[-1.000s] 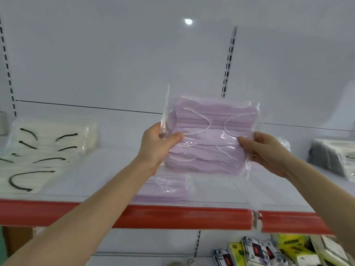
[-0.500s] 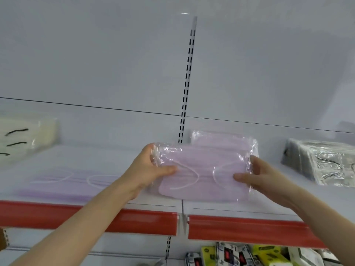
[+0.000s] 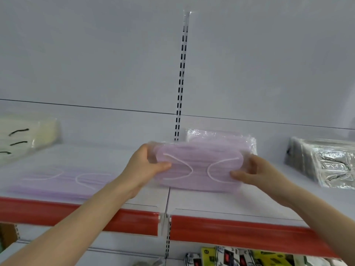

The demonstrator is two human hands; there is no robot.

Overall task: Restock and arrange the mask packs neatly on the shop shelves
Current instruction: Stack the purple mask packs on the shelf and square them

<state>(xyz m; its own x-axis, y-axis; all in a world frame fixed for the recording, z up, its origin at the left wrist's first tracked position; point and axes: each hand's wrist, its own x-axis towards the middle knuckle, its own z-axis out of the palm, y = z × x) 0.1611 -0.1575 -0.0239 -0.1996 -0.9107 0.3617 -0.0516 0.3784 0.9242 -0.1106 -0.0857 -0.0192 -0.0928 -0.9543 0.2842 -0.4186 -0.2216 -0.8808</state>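
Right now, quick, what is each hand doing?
Left hand: holding the left end of the clear plastic pack of lilac masks.
Right hand: holding the same pack's right end.

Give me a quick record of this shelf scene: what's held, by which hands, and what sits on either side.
held item: purple mask pack, low over the shelf
left hand: grips its left end
right hand: grips its right end
behind it: second purple pack
to its left: flat purple pack, then cream packs
to its right: silver packs
shelf front: red strip
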